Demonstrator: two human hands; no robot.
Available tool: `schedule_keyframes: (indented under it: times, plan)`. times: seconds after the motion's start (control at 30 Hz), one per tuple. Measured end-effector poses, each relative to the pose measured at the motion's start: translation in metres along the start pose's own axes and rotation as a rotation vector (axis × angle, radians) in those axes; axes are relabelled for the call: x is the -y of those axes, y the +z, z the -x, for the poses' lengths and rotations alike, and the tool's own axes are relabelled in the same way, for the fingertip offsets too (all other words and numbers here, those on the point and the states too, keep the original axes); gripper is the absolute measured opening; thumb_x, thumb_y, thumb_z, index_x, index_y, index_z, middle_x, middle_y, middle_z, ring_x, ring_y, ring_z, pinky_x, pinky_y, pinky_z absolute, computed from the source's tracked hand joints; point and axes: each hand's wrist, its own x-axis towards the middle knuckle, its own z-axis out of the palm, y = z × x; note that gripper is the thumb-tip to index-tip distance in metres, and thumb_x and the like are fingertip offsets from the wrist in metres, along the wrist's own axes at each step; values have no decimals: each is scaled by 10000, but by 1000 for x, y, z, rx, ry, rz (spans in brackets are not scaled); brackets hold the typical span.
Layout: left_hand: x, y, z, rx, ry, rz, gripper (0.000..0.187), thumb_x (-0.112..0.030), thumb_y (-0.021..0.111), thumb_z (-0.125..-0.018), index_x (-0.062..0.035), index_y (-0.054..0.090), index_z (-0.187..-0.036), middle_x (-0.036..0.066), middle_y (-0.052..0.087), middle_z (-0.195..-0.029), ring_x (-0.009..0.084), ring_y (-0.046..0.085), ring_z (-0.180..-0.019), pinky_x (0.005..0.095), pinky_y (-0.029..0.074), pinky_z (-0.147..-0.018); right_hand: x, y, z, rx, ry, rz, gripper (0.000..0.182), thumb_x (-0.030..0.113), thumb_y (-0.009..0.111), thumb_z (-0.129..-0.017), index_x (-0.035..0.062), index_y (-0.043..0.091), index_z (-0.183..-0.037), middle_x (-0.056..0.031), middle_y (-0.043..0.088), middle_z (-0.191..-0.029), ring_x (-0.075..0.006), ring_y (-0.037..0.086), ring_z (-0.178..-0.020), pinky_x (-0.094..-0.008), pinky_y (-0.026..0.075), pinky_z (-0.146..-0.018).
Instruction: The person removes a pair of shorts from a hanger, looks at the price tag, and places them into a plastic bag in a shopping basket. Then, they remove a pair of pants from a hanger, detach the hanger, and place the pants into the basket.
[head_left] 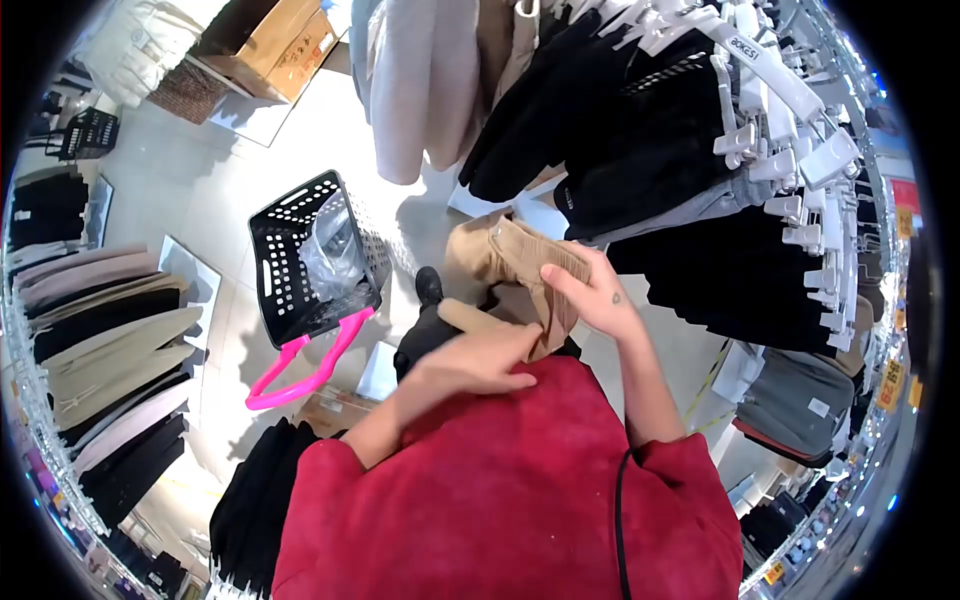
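Observation:
A pair of tan trousers [478,252] with a ribbed elastic waistband hangs in front of my body. My right hand [592,292] is closed on the waistband, thumb on top. My left hand [487,358], slightly smeared by motion, lies against the near side of the cloth. Its fingers are stretched out with the thumb apart, and it does not grip the trousers. The lower part of the garment is partly hidden behind my left hand and forearm.
A black shopping basket [262,262] with a pink handle [330,372] stands on the floor, holding clear plastic bags [332,250]. Dark garments [640,140] hang on white clip hangers [790,100] at right. Folded-over trousers [130,350] line the left rack. A cardboard box [290,50] sits behind.

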Motion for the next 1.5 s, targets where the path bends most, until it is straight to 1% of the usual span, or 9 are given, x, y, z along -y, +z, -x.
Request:
schedule_keyframes:
  times: [0.07,0.2,0.3,0.43,0.57,0.63,0.67,0.77,1.5]
  plan:
    - [16,-28,21,-106,46,-131,435,-265,645,-825,-3,556,-1161,173,595,-977,321,573,-923,368,457,-826,23,-1,3,61,-170,169,312,169,579,-840,-108,568,-983,-174,615,-1006,-219,594,-908,-317,460,-790]
    - [15,-82,61,-955,-69,-62,540,-135,715,-723,-64,519,-1221,132,559,-1166,272,538,-1093,340,413,-952,73,-24,5,340,-455,117,280,146,594,-793,-103,591,-922,-205,616,-1075,-261,622,-889,-324,471,-770]
    - [15,-126,63,-865,114,138,914,-487,746,-651,-131,371,-1404,115,385,-1411,261,344,-1314,415,281,-1062,110,-42,2,498,-501,62,277,166,616,-732,-102,608,-799,-247,640,-1006,-243,644,-661,-312,507,-604]
    - [35,-167,42,-545,202,326,1167,-762,680,-557,-84,315,-1434,112,363,-1428,238,317,-1320,400,235,-1074,159,-56,1,470,-793,-41,360,216,634,-681,-116,632,-820,-232,661,-892,-238,662,-690,-303,526,-623]
    - [32,-160,63,-378,1,461,967,-462,832,-620,-16,400,-1360,111,530,-1264,176,531,-1114,281,441,-896,178,-68,20,-247,-531,-285,331,160,621,-727,-74,650,-959,-137,675,-896,-201,659,-784,-279,521,-712]
    - [40,-154,92,-805,-122,496,768,-333,823,-667,16,487,-1264,97,579,-1182,154,552,-1059,291,459,-873,190,-74,12,-282,-416,-310,296,152,629,-785,-54,647,-997,-104,677,-898,-165,648,-779,-252,509,-722]
    - [51,-152,110,-1116,-130,511,633,-240,812,-703,31,539,-1205,88,613,-1122,142,567,-1020,295,466,-865,191,-86,-6,-306,-488,97,281,185,639,-820,-33,656,-996,-92,679,-912,-140,635,-756,-244,500,-703]
    - [-14,-185,146,-1178,107,-106,334,-84,711,-807,41,607,-1098,46,665,-966,116,601,-880,253,474,-805,185,-85,-26,-390,-411,291,253,178,658,-838,-39,646,-968,-55,666,-877,-89,611,-760,-223,483,-691]
    - [-124,-211,193,-1614,328,-357,451,-77,735,-793,-14,540,-1195,103,659,-996,136,622,-899,230,482,-805,246,-61,-4,-479,-674,418,274,206,638,-849,-47,649,-956,-78,649,-811,-127,580,-725,-260,468,-651]
